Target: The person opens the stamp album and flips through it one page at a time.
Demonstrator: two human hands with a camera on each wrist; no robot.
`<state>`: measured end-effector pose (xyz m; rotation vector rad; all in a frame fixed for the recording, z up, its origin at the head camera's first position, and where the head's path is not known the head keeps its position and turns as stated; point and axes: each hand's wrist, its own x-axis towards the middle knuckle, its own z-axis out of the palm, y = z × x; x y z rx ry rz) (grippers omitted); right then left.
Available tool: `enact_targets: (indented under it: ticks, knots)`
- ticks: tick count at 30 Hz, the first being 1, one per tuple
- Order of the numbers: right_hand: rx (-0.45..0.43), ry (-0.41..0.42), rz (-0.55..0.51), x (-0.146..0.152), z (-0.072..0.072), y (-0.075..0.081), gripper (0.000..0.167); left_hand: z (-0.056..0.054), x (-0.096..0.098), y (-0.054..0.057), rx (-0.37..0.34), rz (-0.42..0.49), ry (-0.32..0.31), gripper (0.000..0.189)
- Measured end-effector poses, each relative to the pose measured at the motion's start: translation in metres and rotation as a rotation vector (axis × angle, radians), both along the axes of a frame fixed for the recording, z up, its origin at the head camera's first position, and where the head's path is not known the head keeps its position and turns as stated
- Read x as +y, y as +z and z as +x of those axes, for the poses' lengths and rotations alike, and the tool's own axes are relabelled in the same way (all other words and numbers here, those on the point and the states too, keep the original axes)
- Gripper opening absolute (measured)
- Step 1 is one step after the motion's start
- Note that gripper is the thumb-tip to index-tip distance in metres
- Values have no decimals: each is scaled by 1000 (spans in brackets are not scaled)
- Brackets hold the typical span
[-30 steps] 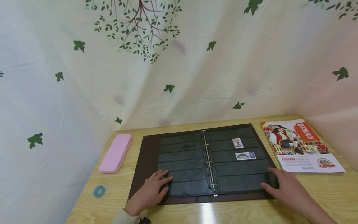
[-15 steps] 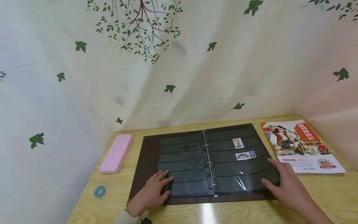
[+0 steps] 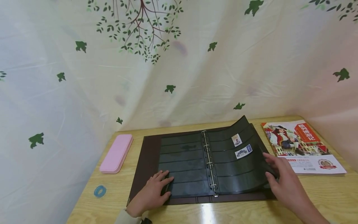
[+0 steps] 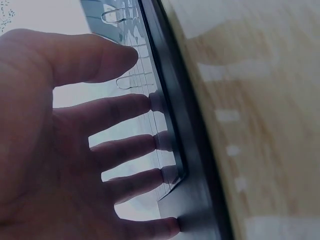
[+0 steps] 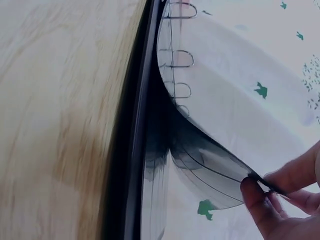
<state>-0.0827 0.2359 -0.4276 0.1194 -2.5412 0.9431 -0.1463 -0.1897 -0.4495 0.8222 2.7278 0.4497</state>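
Note:
A stamp album (image 3: 183, 174) with black pocketed pages on metal rings lies open on the wooden table. My left hand (image 3: 151, 193) rests with extended fingers on the lower left of its left page; the left wrist view shows the fingertips (image 4: 145, 102) touching the page. By its outer edge, my right hand (image 3: 285, 180) pinches the right page (image 3: 237, 169), which curves up off the album. In the right wrist view, thumb and fingers hold that lifted page (image 5: 215, 165). Two stamps sit in its pockets: a small upright stamp (image 3: 236, 140) and a wider stamp (image 3: 243, 151).
A pink case (image 3: 116, 153) lies left of the album, with a blue ring-shaped item (image 3: 99, 191) in front of it. An illustrated book (image 3: 303, 146) lies at the right, close to my right hand. A patterned cloth (image 3: 179, 68) hangs behind the table.
The right page was flat, then its outer edge bent and rose. My right hand has moved slightly leftward and up with the edge, and the stamps tilt with the page. My left hand stays put.

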Motion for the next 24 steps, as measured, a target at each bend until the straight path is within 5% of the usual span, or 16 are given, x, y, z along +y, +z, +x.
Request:
enact_targets:
  ticks: [9, 16, 24]
  knots:
    - [-94, -1, -45, -8, 6, 14, 72, 0, 0, 0, 0, 4, -1, 48]
    - [23, 114, -126, -19, 8, 18, 74, 1, -1, 0, -1, 7, 6, 48]
    - [25, 235, -158, -37, 6, 21, 73, 1, -1, -2, 16, 13, 3, 49]
